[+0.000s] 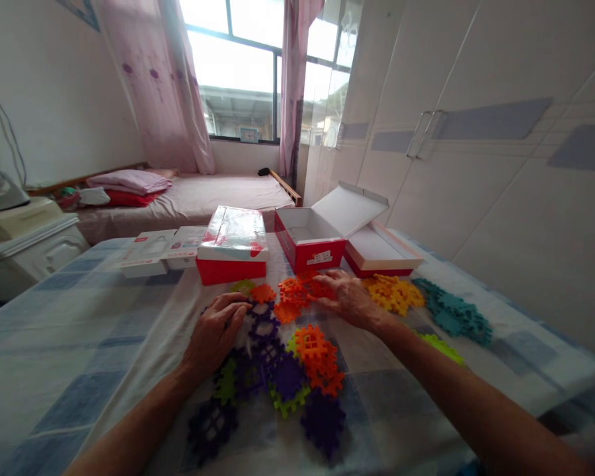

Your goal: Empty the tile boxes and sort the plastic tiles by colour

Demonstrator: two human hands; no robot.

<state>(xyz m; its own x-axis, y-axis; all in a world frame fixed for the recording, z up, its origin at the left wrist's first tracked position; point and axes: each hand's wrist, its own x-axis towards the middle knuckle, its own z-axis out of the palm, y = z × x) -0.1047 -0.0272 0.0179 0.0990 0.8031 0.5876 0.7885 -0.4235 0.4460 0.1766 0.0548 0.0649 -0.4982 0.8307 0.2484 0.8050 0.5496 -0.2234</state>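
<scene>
Colourful interlocking plastic puzzle tiles lie scattered on the table (54,344). My left hand (215,334) rests palm down on a purple tile (265,327), fingers curled over its edge. My right hand (350,297) lies flat with fingers spread on the orange tiles (295,294) further back. A joined cluster of orange tiles (320,357), purple tiles and lime tiles sits between my forearms. Yellow tiles (394,292) and teal tiles (453,314) lie to the right of my right hand.
A shut red and white box (233,248) and an open red box (310,241) with its lid (381,254) stand at the back of the table, flat white boxes (151,254) to their left. Behind are a bed (198,195), a window and wardrobe doors (476,152).
</scene>
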